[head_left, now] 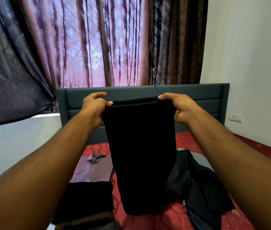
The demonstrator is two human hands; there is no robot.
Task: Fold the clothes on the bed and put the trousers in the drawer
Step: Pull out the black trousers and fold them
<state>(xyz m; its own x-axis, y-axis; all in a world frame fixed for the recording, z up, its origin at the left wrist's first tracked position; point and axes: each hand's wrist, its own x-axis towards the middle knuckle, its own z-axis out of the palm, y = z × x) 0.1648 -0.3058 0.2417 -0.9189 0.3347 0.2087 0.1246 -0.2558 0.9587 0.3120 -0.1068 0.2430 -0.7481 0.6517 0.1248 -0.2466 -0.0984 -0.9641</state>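
Note:
A pair of black trousers (141, 146) hangs in the air above the bed, held up by its top edge. My left hand (94, 105) pinches the left corner and my right hand (179, 107) grips the right corner. The lower end of the trousers reaches down to the red bedcover (169, 216). A folded grey-purple shirt (93, 168) lies on the bed to the left, with a folded black garment (86, 201) in front of it. A heap of dark unfolded clothes (201, 188) lies to the right. No drawer is in view.
A teal padded headboard (197, 97) stands behind the bed. Purple-brown curtains (98, 44) hang behind it. A white wall with a socket (235, 117) is on the right.

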